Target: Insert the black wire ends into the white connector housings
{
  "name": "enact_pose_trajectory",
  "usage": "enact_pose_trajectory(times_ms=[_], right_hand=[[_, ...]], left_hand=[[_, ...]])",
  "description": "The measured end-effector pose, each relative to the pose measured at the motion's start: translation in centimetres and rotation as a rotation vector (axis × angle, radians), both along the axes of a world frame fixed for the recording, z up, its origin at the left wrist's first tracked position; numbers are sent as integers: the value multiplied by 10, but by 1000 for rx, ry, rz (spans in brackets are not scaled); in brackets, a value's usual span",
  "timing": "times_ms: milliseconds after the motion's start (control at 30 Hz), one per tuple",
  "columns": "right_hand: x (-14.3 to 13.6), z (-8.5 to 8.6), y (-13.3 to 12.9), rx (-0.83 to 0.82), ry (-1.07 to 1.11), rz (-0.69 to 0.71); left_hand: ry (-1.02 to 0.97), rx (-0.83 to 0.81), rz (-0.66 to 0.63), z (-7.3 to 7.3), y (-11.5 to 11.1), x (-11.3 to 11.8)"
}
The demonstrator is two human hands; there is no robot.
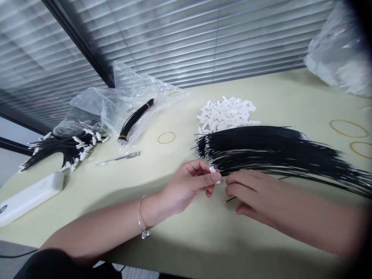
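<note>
Between thumb and fingers, my left hand pinches a small white plastic connector housing. Just to its right, my right hand is closed on a thin black wire, whose short metal-tipped end sticks out to the left below the fingers. The connector and this wire end are apart. Behind both hands lies a wide bundle of black wires with silvery crimped terminals at its left end. A heap of white connector housings sits just beyond the bundle.
At left lie black wires with white connectors, a white oblong case and a pen. A banded wire bundle rests on a clear plastic bag. Rubber bands lie about; another bag stands back right, near window blinds.
</note>
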State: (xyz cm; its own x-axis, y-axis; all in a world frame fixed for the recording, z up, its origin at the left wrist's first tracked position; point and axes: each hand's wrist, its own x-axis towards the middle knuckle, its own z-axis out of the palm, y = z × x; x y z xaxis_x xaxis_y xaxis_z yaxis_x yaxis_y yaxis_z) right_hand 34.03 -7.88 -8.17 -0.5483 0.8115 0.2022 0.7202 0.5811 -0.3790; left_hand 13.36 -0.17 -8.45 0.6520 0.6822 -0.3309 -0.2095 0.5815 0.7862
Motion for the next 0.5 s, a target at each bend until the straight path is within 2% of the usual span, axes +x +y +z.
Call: enact_pose_trajectory(times_ms=[133,267,300,433,500], right_hand=[[3,-7,7,-69,-55,127],[1,-5,4,139,-217,120],[0,-2,3,140,-202,103],[-1,19,3,-58,11,-58],[0,28,6,-22,95,-127]], left_hand=[[9,9,-4,1,0,1],[8,0,-14,0,1,1],[6,0,-14,-1,1,0],[-7,30,-37,-5,1,-1],[4,56,-50,-7,0,-1]])
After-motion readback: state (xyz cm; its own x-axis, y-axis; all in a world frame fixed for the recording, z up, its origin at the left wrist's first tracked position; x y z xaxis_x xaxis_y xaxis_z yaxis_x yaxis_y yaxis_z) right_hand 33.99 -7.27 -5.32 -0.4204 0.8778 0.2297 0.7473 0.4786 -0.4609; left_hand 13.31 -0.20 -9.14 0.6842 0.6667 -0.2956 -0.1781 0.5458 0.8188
